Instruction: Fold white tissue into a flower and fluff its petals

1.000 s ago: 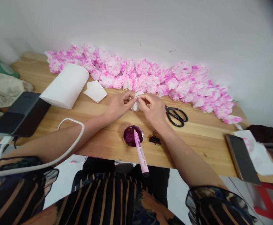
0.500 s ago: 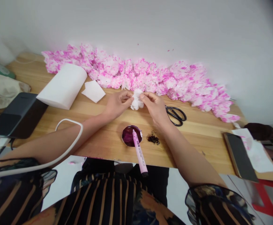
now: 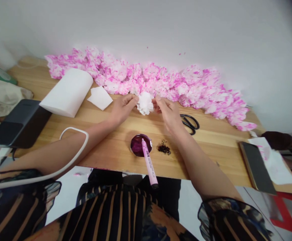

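A ruffled white paper flower [image 3: 145, 103] is held up between my hands, above the table. My left hand [image 3: 124, 107] pinches its left edge between thumb and finger. My right hand [image 3: 168, 112] is at its right edge, fingers curled and thumb against them; the fingertips are close to the paper, and whether they grip it is hard to tell. Below the flower, a pink marker [image 3: 149, 165] rests with its tip on a small dish of dark purple colour [image 3: 136, 146]. A little pile of black ties [image 3: 164, 148] lies right of the dish.
Pink and white paper flowers [image 3: 118, 72] line the wall side of the wooden table [image 3: 105, 150]. Black scissors [image 3: 191, 124] lie by my right wrist. To the left are folded paper [image 3: 101, 97], a white paper stack [image 3: 69, 90], a dark box [image 3: 17, 124] and a white cable [image 3: 82, 150].
The white flower has turned to show a rounder, more open face and shifted slightly left. My right hand has moved a little to the right, covering more of the scissors.
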Available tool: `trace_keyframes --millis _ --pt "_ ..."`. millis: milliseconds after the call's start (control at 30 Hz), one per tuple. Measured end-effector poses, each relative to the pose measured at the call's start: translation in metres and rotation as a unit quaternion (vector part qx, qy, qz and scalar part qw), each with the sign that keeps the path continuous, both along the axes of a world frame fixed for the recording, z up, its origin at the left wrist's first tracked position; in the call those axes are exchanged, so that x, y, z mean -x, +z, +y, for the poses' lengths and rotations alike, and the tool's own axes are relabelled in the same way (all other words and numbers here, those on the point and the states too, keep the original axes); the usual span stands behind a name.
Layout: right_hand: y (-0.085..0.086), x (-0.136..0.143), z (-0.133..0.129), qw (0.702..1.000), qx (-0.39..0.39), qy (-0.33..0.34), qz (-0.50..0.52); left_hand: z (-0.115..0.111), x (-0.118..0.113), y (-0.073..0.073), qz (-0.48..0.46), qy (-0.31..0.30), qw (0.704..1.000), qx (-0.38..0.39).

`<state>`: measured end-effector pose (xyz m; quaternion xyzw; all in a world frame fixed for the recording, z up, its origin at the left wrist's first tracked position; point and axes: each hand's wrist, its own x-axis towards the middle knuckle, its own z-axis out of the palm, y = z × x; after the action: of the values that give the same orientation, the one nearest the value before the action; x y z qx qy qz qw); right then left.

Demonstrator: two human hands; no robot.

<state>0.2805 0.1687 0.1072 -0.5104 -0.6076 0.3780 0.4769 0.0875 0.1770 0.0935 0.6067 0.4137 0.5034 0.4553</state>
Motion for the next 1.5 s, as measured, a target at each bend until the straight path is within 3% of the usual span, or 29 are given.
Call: trace_keyframes --millis 133,267,567,800,933,1033,1100,1267,1500 --pt "0.003 0.002 -0.005 0.99 -0.06 0.008 -0.13 0.003 0.001 -0.002 -0.022 0.0 1.0 0.02" --pt "0.001 0.006 -0.008 0.982 -0.074 -0.007 -0.176 0.005 -0.002 -0.007 -0.047 -0.03 0.997 0.05" --pt "0.0 0.008 -0.008 0.99 -0.057 0.019 -0.128 0.004 -0.006 -0.009 -0.069 -0.069 0.994 0.044" --pt "-0.015 0.001 0.004 0.999 0.004 0.043 -0.023 0.006 -0.003 -0.01 -0.102 -0.089 0.989 0.061" --pt "-0.01 0.001 0.002 0.997 -0.048 -0.007 -0.068 0.008 -0.004 -0.013 -0.11 -0.077 0.989 0.055" --pt "0.002 0.003 -0.008 0.97 -0.147 -0.076 -0.18 0.009 -0.005 -0.014 -0.11 -0.053 0.991 0.051" --pt "0.008 0.007 -0.014 0.943 -0.2 -0.082 -0.253 0.009 -0.005 -0.014 -0.114 -0.039 0.991 0.051" --pt "0.006 0.017 -0.02 0.91 -0.214 -0.058 -0.35 0.008 -0.004 -0.013 -0.123 -0.053 0.99 0.052" --pt "-0.004 0.012 -0.01 0.942 -0.15 -0.072 -0.29 0.007 -0.004 -0.011 -0.113 -0.048 0.991 0.054"
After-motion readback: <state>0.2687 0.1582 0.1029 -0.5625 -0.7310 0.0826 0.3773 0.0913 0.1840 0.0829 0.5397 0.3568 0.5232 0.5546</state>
